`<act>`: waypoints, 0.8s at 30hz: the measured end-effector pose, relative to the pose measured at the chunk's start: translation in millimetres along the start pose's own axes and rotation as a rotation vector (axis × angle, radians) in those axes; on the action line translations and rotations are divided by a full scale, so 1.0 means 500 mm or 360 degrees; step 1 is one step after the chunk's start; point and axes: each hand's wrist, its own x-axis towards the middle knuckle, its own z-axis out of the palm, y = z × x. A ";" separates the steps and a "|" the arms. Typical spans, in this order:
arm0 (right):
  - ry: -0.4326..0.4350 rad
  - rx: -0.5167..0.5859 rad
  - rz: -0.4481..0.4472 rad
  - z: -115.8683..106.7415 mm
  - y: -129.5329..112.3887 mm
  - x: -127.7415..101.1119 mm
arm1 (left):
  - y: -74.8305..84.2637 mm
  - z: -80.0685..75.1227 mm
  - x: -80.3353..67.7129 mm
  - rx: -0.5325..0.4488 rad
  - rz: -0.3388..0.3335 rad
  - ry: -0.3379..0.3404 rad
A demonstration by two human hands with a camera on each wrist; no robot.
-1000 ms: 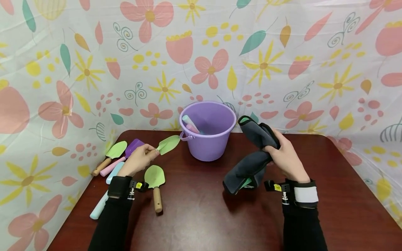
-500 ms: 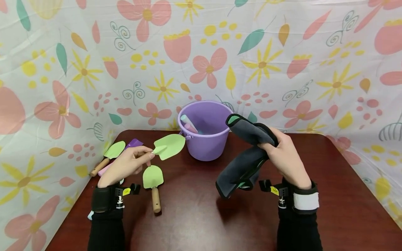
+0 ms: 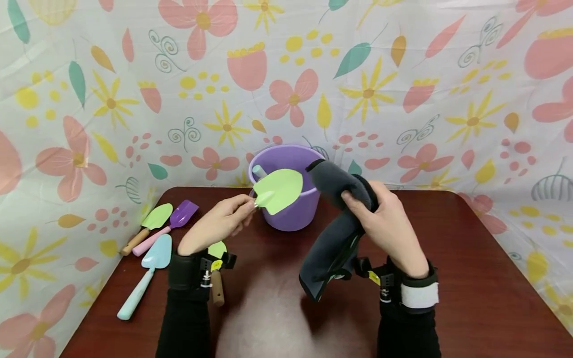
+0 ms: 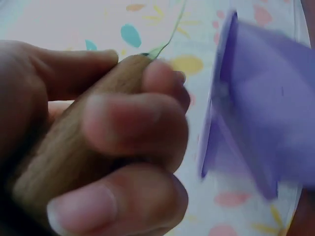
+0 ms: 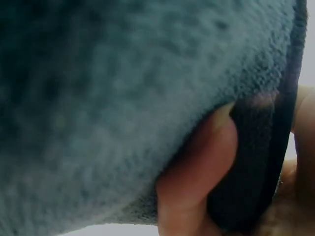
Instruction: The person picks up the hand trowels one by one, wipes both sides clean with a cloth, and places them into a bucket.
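My left hand grips a small green trowel, its blade raised in front of the purple bucket. In the left wrist view, my fingers curl round its brown wooden handle. My right hand pinches a folded dark grey cloth with black edging, which hangs above the table right of the bucket. Close up in the right wrist view, the thumb presses into the fuzzy cloth. Inside the bucket a pale blue handle shows; the trowel blade hides part of the opening.
At the table's left lie a green trowel with a wooden handle, a purple shovel with a pink handle, and a light blue trowel. Another wooden-handled green trowel lies partly behind my left wrist. A flowered sheet hangs behind.
My left hand has carried the green trowel right and slightly up, from beside the bucket to in front of it. The right hand has moved left with the cloth, toward the bucket.
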 end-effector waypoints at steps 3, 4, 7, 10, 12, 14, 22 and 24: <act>0.0069 0.0009 -0.0069 0.017 -0.008 -0.004 | 0.013 0.028 0.027 -0.0020 0.0077 -0.0029; 0.0098 0.0004 -0.0095 0.024 -0.010 -0.004 | 0.017 0.036 0.034 -0.0026 0.0093 -0.0034; 0.0185 -0.0062 -0.0188 0.043 -0.010 0.000 | 0.024 0.057 0.046 -0.0058 0.0125 -0.0047; 0.0260 -0.0172 -0.0273 0.064 -0.008 0.005 | 0.037 0.074 0.046 -0.0033 0.0163 -0.0005; 0.0300 -0.0220 -0.0312 0.080 -0.008 0.009 | 0.045 0.081 0.042 0.0017 0.0199 0.0054; 0.0321 -0.0256 -0.0327 0.094 -0.010 0.011 | 0.055 0.089 0.040 0.0055 0.0234 0.0118; 0.0173 -0.0415 -0.0308 0.120 -0.023 0.003 | 0.065 0.116 0.044 0.0049 0.0257 0.0168; 0.0160 -0.0444 -0.0314 0.121 -0.026 0.003 | 0.066 0.117 0.046 0.0044 0.0251 0.0165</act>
